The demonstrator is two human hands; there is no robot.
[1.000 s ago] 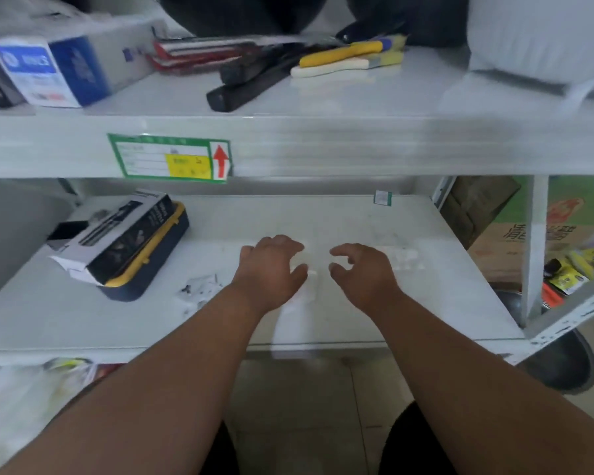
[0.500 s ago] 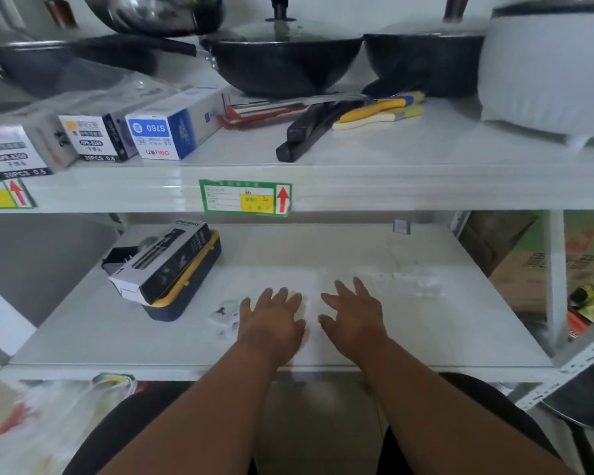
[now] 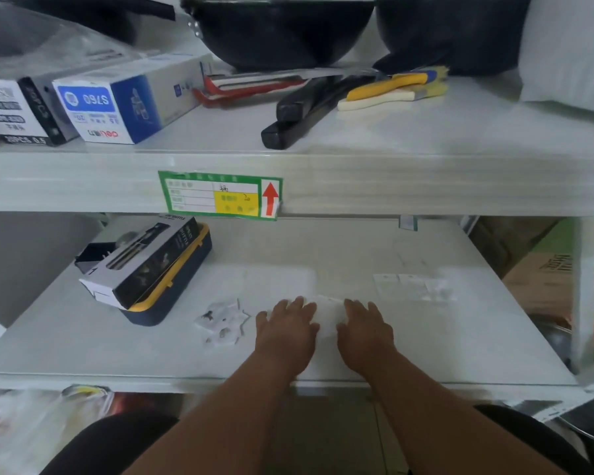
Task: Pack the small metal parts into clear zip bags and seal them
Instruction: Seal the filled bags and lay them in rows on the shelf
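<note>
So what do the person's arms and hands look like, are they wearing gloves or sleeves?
No gloves: the left hand and the right hand are both bare, with no rings, watch or wristband in view. The forearms are bare too, with no sleeve visible up to the picture's lower edge. Fine details such as the nails are too blurred to tell.
</note>
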